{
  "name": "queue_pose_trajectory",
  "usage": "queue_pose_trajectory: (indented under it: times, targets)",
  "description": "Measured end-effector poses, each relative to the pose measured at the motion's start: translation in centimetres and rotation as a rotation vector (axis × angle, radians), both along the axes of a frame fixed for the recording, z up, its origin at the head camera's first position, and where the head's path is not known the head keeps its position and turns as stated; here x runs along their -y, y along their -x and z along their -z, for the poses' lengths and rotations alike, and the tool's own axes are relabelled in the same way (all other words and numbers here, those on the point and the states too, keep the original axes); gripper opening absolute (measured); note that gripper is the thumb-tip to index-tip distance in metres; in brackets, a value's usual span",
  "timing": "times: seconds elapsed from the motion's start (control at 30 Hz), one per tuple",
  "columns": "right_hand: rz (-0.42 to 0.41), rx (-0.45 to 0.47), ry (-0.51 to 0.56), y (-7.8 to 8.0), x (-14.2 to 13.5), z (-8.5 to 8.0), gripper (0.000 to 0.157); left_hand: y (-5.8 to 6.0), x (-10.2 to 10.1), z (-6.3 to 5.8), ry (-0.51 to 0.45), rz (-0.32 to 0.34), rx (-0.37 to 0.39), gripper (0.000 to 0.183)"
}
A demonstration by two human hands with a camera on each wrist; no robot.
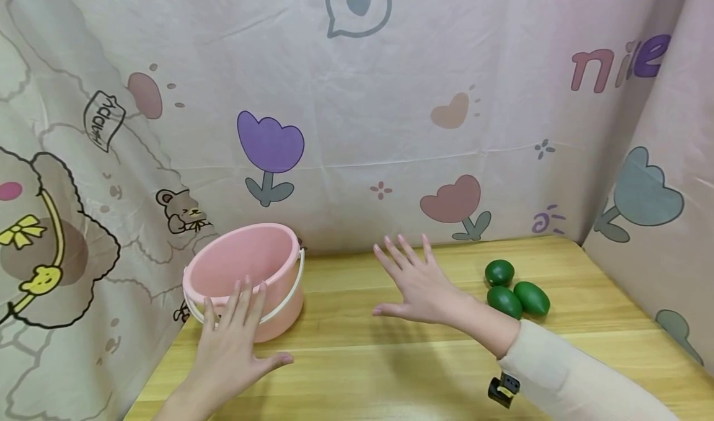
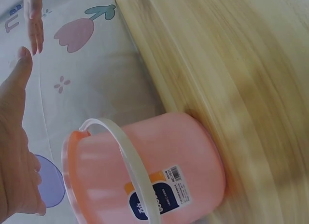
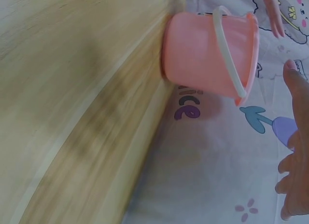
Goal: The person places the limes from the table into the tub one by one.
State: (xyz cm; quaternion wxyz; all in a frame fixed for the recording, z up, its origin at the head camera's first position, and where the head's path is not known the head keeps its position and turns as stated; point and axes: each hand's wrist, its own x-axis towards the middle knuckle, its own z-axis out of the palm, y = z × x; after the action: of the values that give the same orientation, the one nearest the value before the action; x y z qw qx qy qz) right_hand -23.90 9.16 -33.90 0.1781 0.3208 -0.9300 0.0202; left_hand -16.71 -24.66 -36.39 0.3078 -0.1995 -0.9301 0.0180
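A pink bucket [image 1: 279, 309] with a white handle [image 1: 290, 294] stands upright at the left of the table, a label [image 2: 161, 192] on its side. My left hand [image 1: 231, 346], fingers spread, is held in front of it and overlaps its rim in the head view. Nothing is in that hand. My right hand [image 1: 418, 288] is raised over the middle of the table with its fingers spread, also holding nothing. To its right, three dark green oval fruits [image 1: 504, 301] lie in a small cluster, partly behind the right forearm in the head view.
The wooden table [image 1: 346, 371] meets a printed cloth backdrop [image 1: 357, 123] at the back, and the cloth also runs along both sides. A small black and yellow item [image 1: 504, 390] shows beside the right sleeve [image 1: 558, 371].
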Motion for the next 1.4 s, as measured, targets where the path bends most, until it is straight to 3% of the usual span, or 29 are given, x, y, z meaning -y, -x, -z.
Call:
queue_pose_trajectory:
  times: [0.23,0.63,1.0,1.4]
  targets:
    - [-0.03,0.007,0.011,0.4,1.0,0.1,0.1,-0.2,0.7,0.2,-0.004,-0.033,0.012,0.115]
    - [-0.048,0.0,0.008,1.1,2.2,0.7,0.099,-0.3,2.0,0.6,-0.04,-0.014,-0.043,0.115]
    - [-0.078,-0.048,0.014,1.6,3.7,1.0,0.098,-0.6,2.7,0.7,-0.085,-0.049,0.015,0.12]
    - [-0.076,-0.063,-0.031,2.4,5.7,1.1,0.097,-0.3,3.8,0.8,-0.12,-0.012,-0.033,0.111]
